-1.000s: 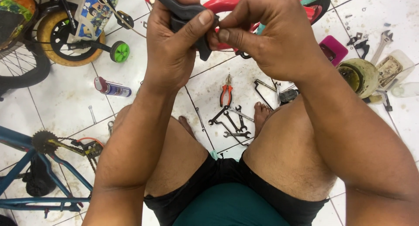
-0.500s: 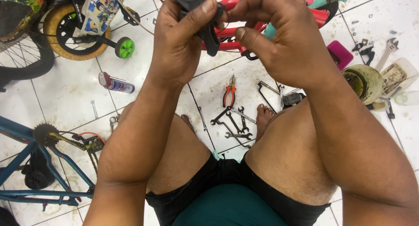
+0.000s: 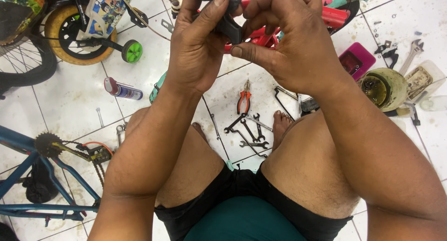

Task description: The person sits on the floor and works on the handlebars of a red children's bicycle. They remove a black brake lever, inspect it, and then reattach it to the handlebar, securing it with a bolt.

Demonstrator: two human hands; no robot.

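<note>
My left hand (image 3: 198,45) and my right hand (image 3: 293,40) are raised together near the top of the head view. Both grip a small black part (image 3: 228,20), its top cut off by the frame edge. My left thumb presses along its side; my right fingertips pinch its lower end. A red bicycle frame (image 3: 333,15) lies on the tiles right behind the hands. I sit low, bare knees apart, bare feet on the white tiled floor (image 3: 70,101).
Between my feet lie red-handled pliers (image 3: 244,97) and several wrenches (image 3: 247,131). A spray can (image 3: 122,89) lies left. A yellow-tyred wheel with a green training wheel (image 3: 132,51) stands upper left, a blue bicycle frame (image 3: 32,176) lower left, a dirty pot (image 3: 384,87) right.
Both hands with the black part have risen slightly toward the top of the view, and my right fingers have shifted their pinch on its lower end.
</note>
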